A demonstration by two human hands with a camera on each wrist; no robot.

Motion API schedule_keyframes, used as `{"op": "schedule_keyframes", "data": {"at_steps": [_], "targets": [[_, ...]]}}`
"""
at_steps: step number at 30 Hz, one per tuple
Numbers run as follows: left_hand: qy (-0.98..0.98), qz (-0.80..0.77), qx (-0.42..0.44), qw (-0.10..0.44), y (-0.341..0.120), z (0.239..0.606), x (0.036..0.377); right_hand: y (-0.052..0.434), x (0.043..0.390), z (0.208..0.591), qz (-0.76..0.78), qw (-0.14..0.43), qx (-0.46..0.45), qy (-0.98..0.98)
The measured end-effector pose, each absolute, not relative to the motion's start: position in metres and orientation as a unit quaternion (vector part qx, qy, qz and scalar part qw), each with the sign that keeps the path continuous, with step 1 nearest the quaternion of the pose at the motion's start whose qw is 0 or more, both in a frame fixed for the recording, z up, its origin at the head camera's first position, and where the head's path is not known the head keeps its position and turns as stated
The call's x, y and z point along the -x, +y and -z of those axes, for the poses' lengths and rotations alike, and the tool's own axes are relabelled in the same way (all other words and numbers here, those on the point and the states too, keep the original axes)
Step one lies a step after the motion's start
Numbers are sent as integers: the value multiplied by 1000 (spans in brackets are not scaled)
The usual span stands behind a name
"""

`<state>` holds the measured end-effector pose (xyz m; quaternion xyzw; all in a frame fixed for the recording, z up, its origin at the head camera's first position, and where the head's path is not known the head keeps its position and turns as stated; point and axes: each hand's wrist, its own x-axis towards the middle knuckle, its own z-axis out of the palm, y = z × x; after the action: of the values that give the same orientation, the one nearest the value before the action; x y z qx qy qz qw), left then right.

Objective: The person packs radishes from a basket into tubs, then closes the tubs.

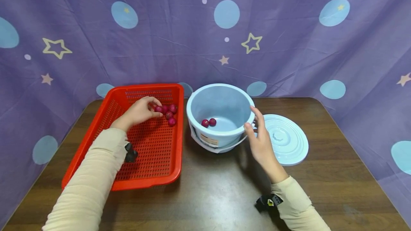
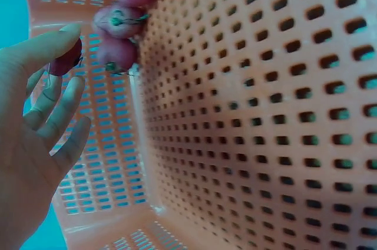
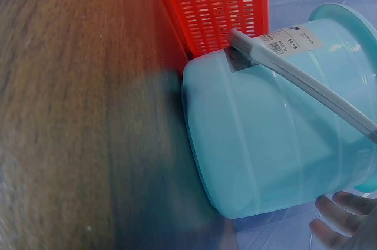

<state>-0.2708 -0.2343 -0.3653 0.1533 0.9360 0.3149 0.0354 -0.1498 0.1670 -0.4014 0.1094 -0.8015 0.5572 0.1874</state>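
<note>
In the red basket [image 1: 144,177] on the left, my left hand [image 1: 140,110] pinches a small round red radish [image 2: 68,59] between thumb and fingers. Several more radishes [image 1: 172,108] lie beside that hand, against the basket's right side. A light blue bucket [image 1: 221,90] stands upright right of the basket, with two radishes [image 1: 208,122] on its bottom. My right hand [image 1: 261,140] touches the bucket's right rim with fairly straight fingers and holds nothing else. Only some of its fingertips [image 3: 339,220] show in the right wrist view.
A light blue round lid [image 1: 285,140] lies flat on the brown wooden table [image 1: 212,195], right of the bucket. The bucket's handle [image 1: 213,149] hangs down at its front. Behind the table hangs a purple curtain [image 1: 179,45] with stars and dots.
</note>
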Motion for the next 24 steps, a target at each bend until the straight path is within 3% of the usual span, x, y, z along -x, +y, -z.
{"op": "schedule_keyframes", "data": {"at_steps": [24], "targets": [[926, -307, -214, -52, -210, 314, 247, 167, 151, 404, -556, 191, -111, -801]]}}
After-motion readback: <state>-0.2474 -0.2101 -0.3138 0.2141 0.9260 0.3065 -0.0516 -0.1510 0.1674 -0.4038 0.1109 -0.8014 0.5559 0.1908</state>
